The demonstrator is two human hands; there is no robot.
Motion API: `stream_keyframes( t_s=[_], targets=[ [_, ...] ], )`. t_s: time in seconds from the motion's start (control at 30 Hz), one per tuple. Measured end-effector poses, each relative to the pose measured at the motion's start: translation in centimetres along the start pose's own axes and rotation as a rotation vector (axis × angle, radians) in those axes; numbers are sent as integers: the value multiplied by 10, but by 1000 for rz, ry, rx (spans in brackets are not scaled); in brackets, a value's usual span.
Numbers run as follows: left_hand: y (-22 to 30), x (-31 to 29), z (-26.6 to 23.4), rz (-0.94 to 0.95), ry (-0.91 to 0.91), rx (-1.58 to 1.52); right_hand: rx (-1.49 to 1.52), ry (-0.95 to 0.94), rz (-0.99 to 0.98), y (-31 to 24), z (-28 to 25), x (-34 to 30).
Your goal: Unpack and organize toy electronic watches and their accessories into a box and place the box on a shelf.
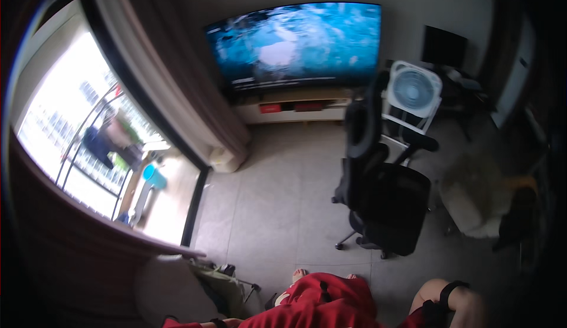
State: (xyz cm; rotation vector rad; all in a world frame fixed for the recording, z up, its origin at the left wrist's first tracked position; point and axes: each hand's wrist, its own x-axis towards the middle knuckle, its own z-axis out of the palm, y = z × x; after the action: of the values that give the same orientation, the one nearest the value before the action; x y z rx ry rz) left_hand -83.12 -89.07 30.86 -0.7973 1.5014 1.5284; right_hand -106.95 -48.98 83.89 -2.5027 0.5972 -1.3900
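At the lower edge, a strip of my left hand [233, 323] shows just past a black wrist band, against the red clothing [322, 304] on my body. Its fingers are cut off from sight. My right hand [470, 309] is at the lower right, out to the side of my body, beyond another black band [452, 293]. Blur and shadow hide its fingers, so I cannot tell whether it holds anything. My bare toes [300, 273] rest on the grey tiled floor [274, 210].
A black office chair [393, 207] stands ahead to the right, with a white fan [413, 90] behind it. A lit television [301, 44] is above a low cabinet [331, 113]. Rounded seats stand left [168, 286] and right [475, 195]. At left, a glass door frame [198, 207] borders a balcony.
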Motion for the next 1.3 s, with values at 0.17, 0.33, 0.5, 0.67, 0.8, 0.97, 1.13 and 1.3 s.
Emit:
stream_keyframes(
  t_s=[0.17, 0.33, 0.5, 0.67, 0.8, 0.97, 1.13, 1.3],
  targets=[
    [150, 31, 63, 58, -359, 380, -157, 184, 293, -80, 80, 11],
    [187, 55, 162, -54, -593, 716, -241, 371, 468, -166, 161, 5],
    [205, 84, 296, -114, -756, 968, -397, 496, 544, -262, 227, -35],
    [242, 95, 473, -53, -930, 1110, -462, 543, 664, -365, 254, -73],
    [285, 90, 614, 60, -1052, 1116, -564, 580, 608, -427, 250, -124],
    [342, 119, 688, 5, -1051, 1195, -615, 600, 610, -515, 223, -198],
    [436, 176, 729, -256, -1005, 1513, -671, 639, 653, -615, 186, -263],
    [570, 252, 910, -345, -1051, 1962, -694, 699, 650, -719, 150, -328]
  ],
)
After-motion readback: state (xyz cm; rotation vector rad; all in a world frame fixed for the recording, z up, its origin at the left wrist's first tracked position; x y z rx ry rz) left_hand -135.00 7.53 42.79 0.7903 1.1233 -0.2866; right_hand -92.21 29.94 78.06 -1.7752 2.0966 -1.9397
